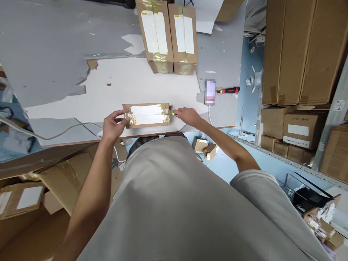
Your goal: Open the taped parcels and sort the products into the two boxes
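A small cardboard box (150,122) lies lengthwise near the table's front edge, with white labels and shiny tape over its top seam. My left hand (115,125) grips its left end, thumb on the taped top and fingers at the far corner. At the opposite end, my right hand (187,116) is closed around a small cutter (173,114). Only a bit of yellow and black shows past the fingers; the rest is hidden in the hand. The cutter's tip points at the box's right end, and I cannot tell whether it touches.
Two taped boxes (156,32) (185,36) stand side by side farther back. To the right lie a phone (210,92) on a white cable and a red-black handled tool (230,90). Shelves of cartons (296,128) rise at right; an open carton (67,174) sits lower left.
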Action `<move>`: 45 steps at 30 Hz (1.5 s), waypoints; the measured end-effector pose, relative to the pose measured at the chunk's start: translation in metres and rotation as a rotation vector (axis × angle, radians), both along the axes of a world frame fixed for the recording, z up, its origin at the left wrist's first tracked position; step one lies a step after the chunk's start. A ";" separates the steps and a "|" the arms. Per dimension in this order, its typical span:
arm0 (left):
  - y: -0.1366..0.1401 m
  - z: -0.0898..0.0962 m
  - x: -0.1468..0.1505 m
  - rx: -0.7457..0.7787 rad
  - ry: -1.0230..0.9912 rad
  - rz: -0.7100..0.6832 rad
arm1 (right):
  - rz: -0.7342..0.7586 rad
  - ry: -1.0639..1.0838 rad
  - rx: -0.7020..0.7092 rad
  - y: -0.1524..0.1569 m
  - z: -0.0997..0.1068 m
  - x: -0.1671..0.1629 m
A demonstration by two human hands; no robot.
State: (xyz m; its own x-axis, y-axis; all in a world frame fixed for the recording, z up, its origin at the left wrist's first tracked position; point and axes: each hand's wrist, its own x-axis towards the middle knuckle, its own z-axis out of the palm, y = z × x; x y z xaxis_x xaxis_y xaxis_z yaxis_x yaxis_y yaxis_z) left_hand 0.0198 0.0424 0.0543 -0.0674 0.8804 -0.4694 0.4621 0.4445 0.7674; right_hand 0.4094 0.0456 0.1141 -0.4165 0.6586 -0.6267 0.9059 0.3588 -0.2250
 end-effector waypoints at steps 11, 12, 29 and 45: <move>-0.002 -0.003 -0.033 0.020 0.083 0.025 | -0.603 0.440 0.120 -0.037 -0.053 -0.031; -0.001 -0.004 -0.039 0.015 0.089 0.036 | -0.672 0.482 0.122 -0.038 -0.054 -0.035; 0.005 -0.052 0.025 0.019 -0.095 -0.043 | -0.741 0.241 0.387 -0.029 0.059 -0.090; 0.034 0.016 0.014 0.182 -0.306 -0.194 | -0.674 -0.165 0.375 -0.050 0.040 -0.127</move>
State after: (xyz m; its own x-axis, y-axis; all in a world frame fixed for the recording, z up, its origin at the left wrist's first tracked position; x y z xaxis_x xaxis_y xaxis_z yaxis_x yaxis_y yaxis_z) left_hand 0.0335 0.0759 0.0699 0.2264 0.9337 -0.2775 0.2622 0.2160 0.9405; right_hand 0.2823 -0.0048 0.1536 0.2263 0.9159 -0.3316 0.9663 -0.2539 -0.0418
